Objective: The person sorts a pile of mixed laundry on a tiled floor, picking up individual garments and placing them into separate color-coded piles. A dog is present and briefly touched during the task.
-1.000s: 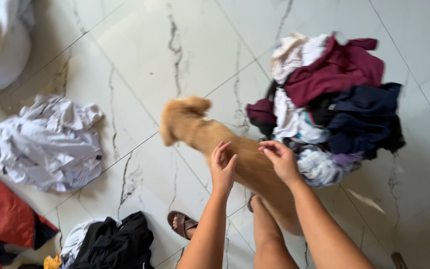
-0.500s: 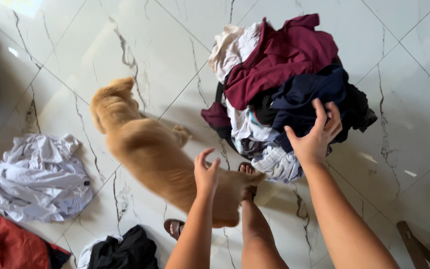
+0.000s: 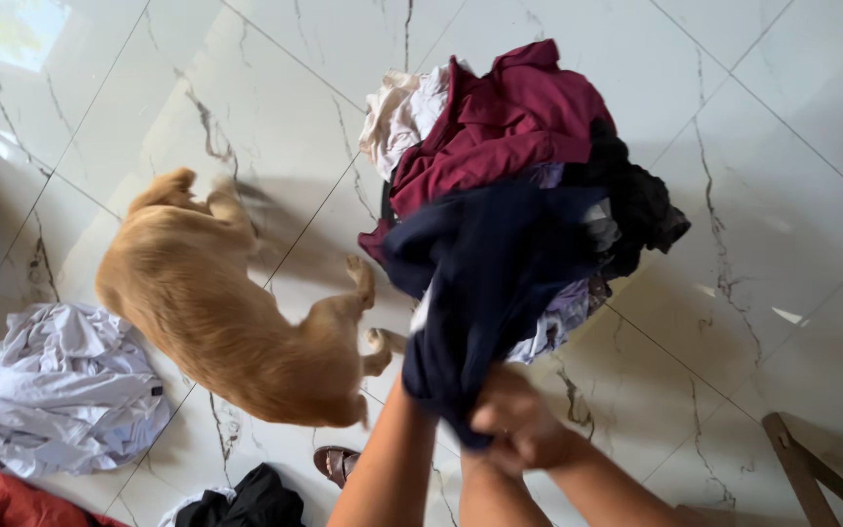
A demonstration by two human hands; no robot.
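Navy-blue garment (image 3: 490, 283): lifted above the heaped laundry pile (image 3: 519, 137), hanging in front of it. Right hand (image 3: 519, 425): clenched on the garment's lower end. Left hand: hidden behind the cloth; its grip cannot be determined, only the forearm shows. Maroon garment (image 3: 509, 117): on top of the pile. Tan dog (image 3: 226, 312): on the marble floor (image 3: 773, 176), left of the pile. White cloth heap (image 3: 60, 390): at far left.
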